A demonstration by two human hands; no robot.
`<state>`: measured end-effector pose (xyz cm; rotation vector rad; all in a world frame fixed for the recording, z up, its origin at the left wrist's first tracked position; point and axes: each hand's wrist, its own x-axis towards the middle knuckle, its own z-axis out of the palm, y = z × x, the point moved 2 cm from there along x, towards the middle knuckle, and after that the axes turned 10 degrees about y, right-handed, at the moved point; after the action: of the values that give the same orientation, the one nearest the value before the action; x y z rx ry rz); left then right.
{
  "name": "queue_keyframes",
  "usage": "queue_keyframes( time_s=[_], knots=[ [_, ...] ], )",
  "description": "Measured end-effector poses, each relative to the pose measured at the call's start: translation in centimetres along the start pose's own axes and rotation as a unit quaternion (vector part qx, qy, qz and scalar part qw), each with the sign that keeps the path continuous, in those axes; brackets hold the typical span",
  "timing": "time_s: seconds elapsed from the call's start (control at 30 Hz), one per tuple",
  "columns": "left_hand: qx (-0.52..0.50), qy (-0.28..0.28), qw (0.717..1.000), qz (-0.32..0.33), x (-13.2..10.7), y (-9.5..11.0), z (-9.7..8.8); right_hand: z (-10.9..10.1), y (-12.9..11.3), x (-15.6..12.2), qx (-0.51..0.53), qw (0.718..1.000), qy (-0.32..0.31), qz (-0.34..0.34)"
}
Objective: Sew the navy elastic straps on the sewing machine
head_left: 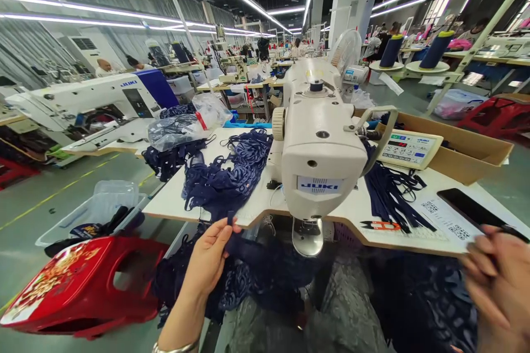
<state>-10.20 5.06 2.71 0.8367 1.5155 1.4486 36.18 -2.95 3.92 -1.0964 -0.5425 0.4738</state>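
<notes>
1. A narrow navy-blue fabric strap is pinched between the thumb and index finger of the left hand, at the near edge of the white tabletop.
2. Below that edge, dark navy-blue cloth is draped just right of the left hand; whether it is joined to the strap cannot be told.
3. The right hand is blurred at the near right. Its fingers are curled, but whether anything is pinched by them cannot be told.
4. A white metal JUKI sewing machine is set between the 2 hands, farther back.
5. To its left, a heap of navy-blue strappy fabric pieces is spread.
6. To its right, a bundle of long navy-blue straps is laid, with orange-handled snips at its near end.
7. Farther right, a flat black phone is laid on white paper printed with 2 QR codes, near the right hand.
</notes>
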Motion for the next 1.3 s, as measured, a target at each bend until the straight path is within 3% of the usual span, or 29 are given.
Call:
queue_keyframes(
  time_s=[0.07,0.17,0.33,0.47,0.57,0.8,0.93,1.03,1.17,1.23,1.3],
  knots=[
    [0.052,-0.058,0.997,0.007,-1.4,0.3,1.8,2.6,1.2,-0.8,0.036,0.990,-0.041,0.129],
    [0.130,-0.146,0.979,0.063,-3.7,1.1,4.5,5.9,2.1,-2.4,0.026,0.977,-0.090,0.192],
    [0.177,-0.285,0.929,0.156,-7.3,2.3,8.9,8.8,2.5,-5.9,-0.091,0.962,-0.215,0.140],
    [0.170,-0.310,0.921,0.165,-9.1,1.6,11.1,9.7,2.3,-9.4,-0.233,0.903,-0.359,0.046],
    [0.196,-0.302,0.920,0.155,-9.5,0.7,11.5,9.9,2.1,-10.9,-0.283,0.869,-0.405,-0.008],
    [0.236,-0.290,0.907,0.192,-9.3,0.3,11.4,9.9,2.4,-11.3,-0.300,0.860,-0.411,-0.042],
    [0.259,-0.247,0.901,0.244,-9.6,-0.2,11.5,9.8,3.0,-11.9,-0.255,0.877,-0.405,0.048],
    [0.277,-0.246,0.880,0.298,-9.9,-0.4,11.4,9.8,3.1,-12.5,-0.212,0.879,-0.411,0.112],
    [0.288,-0.280,0.835,0.375,-10.0,-0.2,11.0,9.9,3.1,-12.8,-0.161,0.879,-0.407,0.192],
    [0.287,-0.309,0.822,0.382,-10.0,-0.1,10.9,9.9,3.1,-12.8,-0.149,0.870,-0.409,0.231],
    [0.284,-0.331,0.818,0.374,-10.1,-0.2,10.8,10.0,3.0,-12.6,-0.170,0.858,-0.427,0.228]
  ],
)
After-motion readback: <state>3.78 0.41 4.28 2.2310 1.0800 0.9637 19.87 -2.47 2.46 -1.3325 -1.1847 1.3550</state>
